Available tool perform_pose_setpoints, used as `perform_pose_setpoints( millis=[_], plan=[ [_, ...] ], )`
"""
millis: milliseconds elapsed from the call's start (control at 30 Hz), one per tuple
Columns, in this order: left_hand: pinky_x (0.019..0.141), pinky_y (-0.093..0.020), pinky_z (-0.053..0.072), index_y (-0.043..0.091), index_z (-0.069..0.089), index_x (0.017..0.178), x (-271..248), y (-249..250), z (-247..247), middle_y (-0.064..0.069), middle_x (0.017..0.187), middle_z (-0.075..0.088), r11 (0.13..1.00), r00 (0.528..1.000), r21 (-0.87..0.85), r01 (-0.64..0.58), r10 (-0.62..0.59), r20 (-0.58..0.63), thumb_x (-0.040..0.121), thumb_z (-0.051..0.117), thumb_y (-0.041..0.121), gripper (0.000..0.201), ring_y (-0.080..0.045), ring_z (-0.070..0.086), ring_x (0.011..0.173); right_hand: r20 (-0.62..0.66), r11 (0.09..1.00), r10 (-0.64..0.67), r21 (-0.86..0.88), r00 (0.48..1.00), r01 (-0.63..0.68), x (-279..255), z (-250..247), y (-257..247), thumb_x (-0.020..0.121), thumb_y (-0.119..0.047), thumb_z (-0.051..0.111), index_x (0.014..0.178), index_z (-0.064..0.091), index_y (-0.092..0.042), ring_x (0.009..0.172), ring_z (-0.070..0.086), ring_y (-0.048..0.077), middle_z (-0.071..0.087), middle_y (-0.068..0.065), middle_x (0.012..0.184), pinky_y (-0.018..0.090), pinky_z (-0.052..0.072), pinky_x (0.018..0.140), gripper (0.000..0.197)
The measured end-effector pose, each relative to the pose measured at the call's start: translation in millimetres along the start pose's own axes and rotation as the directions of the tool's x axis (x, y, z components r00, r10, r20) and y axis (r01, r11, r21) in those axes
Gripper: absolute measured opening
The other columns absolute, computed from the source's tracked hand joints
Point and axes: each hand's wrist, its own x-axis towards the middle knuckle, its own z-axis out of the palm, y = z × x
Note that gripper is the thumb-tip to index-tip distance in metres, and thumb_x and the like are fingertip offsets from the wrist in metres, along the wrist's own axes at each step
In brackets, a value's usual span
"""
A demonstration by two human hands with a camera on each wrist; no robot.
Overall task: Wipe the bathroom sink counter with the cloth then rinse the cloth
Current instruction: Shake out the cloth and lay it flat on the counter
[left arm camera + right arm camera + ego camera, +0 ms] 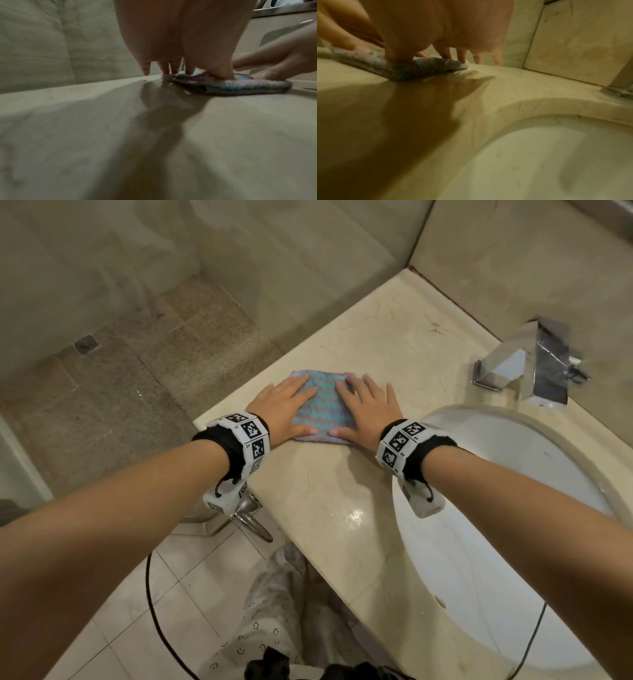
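A home bathroom: a beige marble tabletop (pixel 342 508) holds an undermounted white oval sink (pixel 513 508) at right, a chrome faucet (pixel 527 364) upper right, and a glass-walled shower with a floor drain (pixel 86 344) upper left.

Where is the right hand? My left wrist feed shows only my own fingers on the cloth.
Observer: The right hand lies flat on the cloth, beside the left hand.
Operator: How near is the sink?
Observer: The basin sits just right of the right hand; the faucet stands behind it.
Operator: Any water left on the counter?
Observer: A wet glint shows on the counter, nearer you than the cloth.
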Motion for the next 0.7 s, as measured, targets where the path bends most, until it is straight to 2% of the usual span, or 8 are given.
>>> perform_pose_setpoints(
  millis=[100,233,300,367,433,500,600,700],
  plan=[
    [0.117,-0.053,0.006,0.022,0.000,0.151,0.4,-2.2,-1.5,0.000,0.160,-0.010,0.996,0.988,0.088,0.021,-0.034,0.148,0.089,0.043,0.056,0.083,-0.017,-0.006,0.148,0.095,0.997,0.038,-0.076,0.995,-0.031,1.1,7.6,5.7,0.087,-0.068,0.028,0.149,-0.015,-0.026,0.147,-0.009,0.032,-0.015,-0.005,0.159,0.061,0.001,0.114,0.086],
    [0.116,-0.055,0.004,0.021,-0.008,0.150,3.5,-0.5,-5.8,-0.002,0.159,-0.016,0.988,0.981,0.151,0.006,-0.035,0.191,0.090,0.037,0.058,0.083,-0.018,-0.011,0.147,0.129,0.995,0.063,-0.083,0.990,-0.052,3.8,5.2,4.1,0.088,-0.067,0.025,0.149,-0.015,-0.028,0.147,-0.009,0.032,-0.016,-0.007,0.159,0.061,-0.001,0.114,0.083],
    [0.118,-0.050,0.012,0.020,0.001,0.151,4.2,-1.1,-10.0,-0.003,0.160,-0.009,0.997,0.986,0.083,0.009,-0.023,0.164,0.090,0.042,0.056,0.082,-0.019,-0.004,0.148,0.024,0.998,0.062,-0.022,0.998,-0.061,2.4,-0.7,2.0,0.088,-0.063,0.035,0.151,0.003,-0.026,0.146,0.006,0.032,0.001,-0.001,0.160,0.056,0.008,0.115,0.080],
    [0.116,-0.043,0.023,0.018,0.021,0.148,4.0,-3.9,-12.5,-0.007,0.159,0.008,0.999,1.000,-0.052,0.008,-0.007,0.029,0.089,0.051,0.047,0.073,-0.024,0.015,0.146,-0.171,0.991,0.111,0.095,0.979,-0.096,-1.2,-7.1,0.9,0.088,-0.055,0.045,0.143,0.031,-0.019,0.136,0.030,0.031,0.028,0.008,0.151,0.046,0.025,0.111,0.067],
    [0.112,-0.039,0.031,0.015,0.038,0.141,1.7,-6.3,-15.0,-0.008,0.153,0.026,0.990,0.993,-0.138,-0.008,-0.009,-0.121,0.088,0.056,0.038,0.060,-0.028,0.030,0.138,-0.229,0.962,0.215,0.219,0.949,-0.165,-3.5,-10.9,0.5,0.090,-0.051,0.047,0.131,0.045,-0.013,0.121,0.046,0.031,0.046,0.011,0.135,0.041,0.038,0.100,0.056],
    [0.106,-0.037,0.037,0.014,0.047,0.134,1.1,-8.8,-17.1,-0.008,0.142,0.039,0.992,0.986,-0.123,-0.012,-0.009,-0.168,0.086,0.061,0.032,0.053,-0.028,0.039,0.129,-0.160,0.887,0.346,0.377,0.924,-0.267,-3.7,-14.2,0.9,0.090,-0.050,0.049,0.123,0.051,-0.010,0.112,0.053,0.032,0.054,0.013,0.125,0.039,0.043,0.092,0.052],
    [0.098,-0.038,0.042,0.018,0.051,0.128,3.1,-9.0,-19.2,-0.008,0.132,0.044,0.998,0.998,-0.032,-0.047,0.045,-0.049,0.079,0.068,0.029,0.053,-0.028,0.043,0.120,-0.030,0.744,0.466,0.554,0.884,-0.374,-1.2,-22.1,1.0,0.087,-0.046,0.057,0.110,0.057,-0.009,0.093,0.059,0.030,0.063,0.012,0.112,0.032,0.046,0.077,0.043],
    [0.096,-0.037,0.043,0.020,0.053,0.124,9.3,-10.4,-20.5,-0.007,0.127,0.043,0.998,0.999,-0.052,-0.040,0.041,0.023,0.075,0.072,0.030,0.054,-0.026,0.045,0.115,0.071,0.686,0.479,0.592,0.875,-0.424,3.7,-25.5,-6.7,0.082,-0.042,0.065,0.112,0.056,-0.010,0.098,0.061,0.030,0.063,0.011,0.113,0.034,0.049,0.080,0.045]
  ],
)
